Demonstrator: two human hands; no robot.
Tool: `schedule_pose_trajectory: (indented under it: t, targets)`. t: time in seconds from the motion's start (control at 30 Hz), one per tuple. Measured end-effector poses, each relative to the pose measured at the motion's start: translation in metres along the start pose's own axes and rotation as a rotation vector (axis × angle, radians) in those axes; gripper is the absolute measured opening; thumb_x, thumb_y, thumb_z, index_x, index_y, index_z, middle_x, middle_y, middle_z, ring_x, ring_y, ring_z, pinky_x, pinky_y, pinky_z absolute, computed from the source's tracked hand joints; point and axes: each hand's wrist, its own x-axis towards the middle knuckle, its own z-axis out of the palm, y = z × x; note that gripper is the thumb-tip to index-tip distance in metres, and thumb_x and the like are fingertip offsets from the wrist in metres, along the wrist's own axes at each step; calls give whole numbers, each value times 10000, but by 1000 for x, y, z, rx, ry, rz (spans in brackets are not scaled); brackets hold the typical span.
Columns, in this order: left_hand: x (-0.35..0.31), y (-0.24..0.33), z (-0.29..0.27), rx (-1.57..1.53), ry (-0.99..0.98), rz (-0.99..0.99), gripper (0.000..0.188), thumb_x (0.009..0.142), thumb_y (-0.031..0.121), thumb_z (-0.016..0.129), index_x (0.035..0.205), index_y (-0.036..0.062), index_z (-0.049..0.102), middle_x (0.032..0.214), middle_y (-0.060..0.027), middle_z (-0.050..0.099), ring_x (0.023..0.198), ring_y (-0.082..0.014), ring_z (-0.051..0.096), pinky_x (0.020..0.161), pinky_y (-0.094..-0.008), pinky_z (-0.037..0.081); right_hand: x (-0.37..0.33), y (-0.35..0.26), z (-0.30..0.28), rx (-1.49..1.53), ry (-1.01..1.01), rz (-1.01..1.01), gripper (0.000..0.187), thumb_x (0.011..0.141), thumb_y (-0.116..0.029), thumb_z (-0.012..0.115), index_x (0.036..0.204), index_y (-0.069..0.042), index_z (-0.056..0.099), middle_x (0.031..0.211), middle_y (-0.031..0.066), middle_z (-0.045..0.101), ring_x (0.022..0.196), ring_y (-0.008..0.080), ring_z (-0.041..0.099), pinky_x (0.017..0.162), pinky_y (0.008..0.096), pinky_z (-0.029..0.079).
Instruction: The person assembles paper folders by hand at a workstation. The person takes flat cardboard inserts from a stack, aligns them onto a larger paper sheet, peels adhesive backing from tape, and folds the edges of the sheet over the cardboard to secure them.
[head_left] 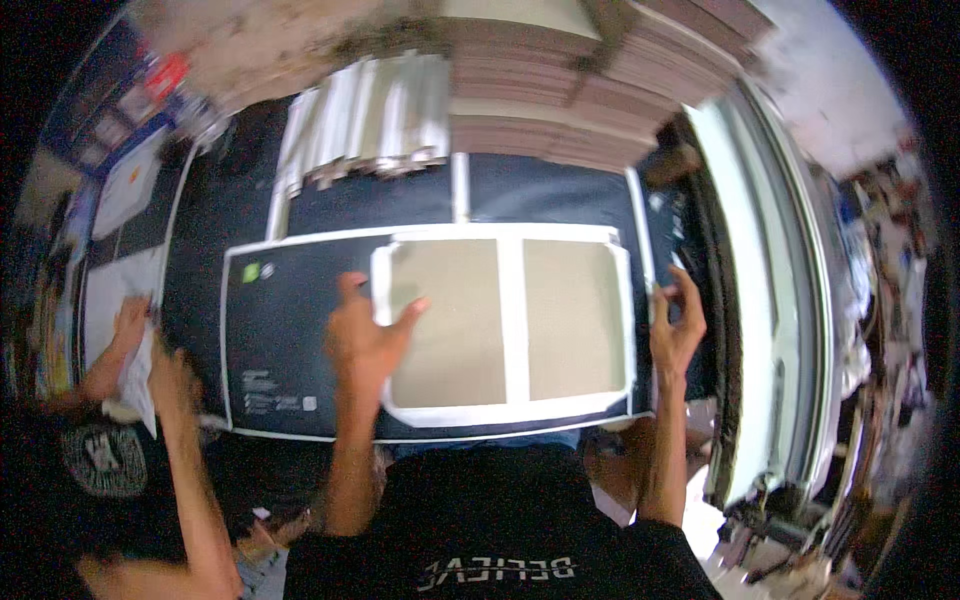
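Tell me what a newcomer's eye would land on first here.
The two pale beige panels, framed in white on a dark sheet at the centre, stand out first. The person's left hand is spread by their left edge, and the right hand is beyond their right edge. Next come the bundle of whitish strips at the upper left of centre and the tall brown stacks beside it.

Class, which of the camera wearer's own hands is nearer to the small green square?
Left. The left hand is right of the green square, near the left edge of the white-edged beige panel; the right hand is much farther right, beyond the panel's right edge.
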Motion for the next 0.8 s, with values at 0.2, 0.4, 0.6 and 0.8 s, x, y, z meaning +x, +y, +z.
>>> schedule_pose_trajectory:
  t: [0.2, 0.4, 0.6, 0.8]
  targets:
    - [6, -22, 6, -236, 0, -43, 783, 733, 407, 911, 1251, -48, 539, 912, -167, 687, 753, -216, 688, 638, -343, 567, -11, 17, -4, 264, 134, 275, 275, 909, -59, 755, 1180, -19, 732, 854, 58, 727, 781, 104, 674, 749, 257, 561]
    - [11, -17, -6, -400, -218, -100, 501, 854, 304, 833, 1130, -82, 670, 1066, -178, 718, 821, -186, 709, 733, -320, 573, -17, 36, -4, 194, 142, 351, 141, 946, -102, 729, 914, 33, 708, 643, 1, 600, 698, 87, 654, 664, 242, 537]
    - [7, -23, -3, -668, -338, 70, 604, 828, 114, 829, 1354, 26, 548, 1185, -128, 701, 1040, -209, 676, 916, -367, 540, -9, 17, -8, 99, 264, 211, 104, 886, -36, 761, 959, -3, 696, 746, -8, 607, 740, 63, 630, 646, 219, 511]
    - [10, -44, -50, -539, -175, 68, 476, 871, 59, 756, 1293, -29, 556, 1094, -165, 723, 963, -203, 703, 838, -349, 567, -10, 31, -2, 177, 163, 237, 212, 895, -24, 748, 1106, -22, 729, 883, 29, 676, 780, 69, 621, 687, 214, 509]
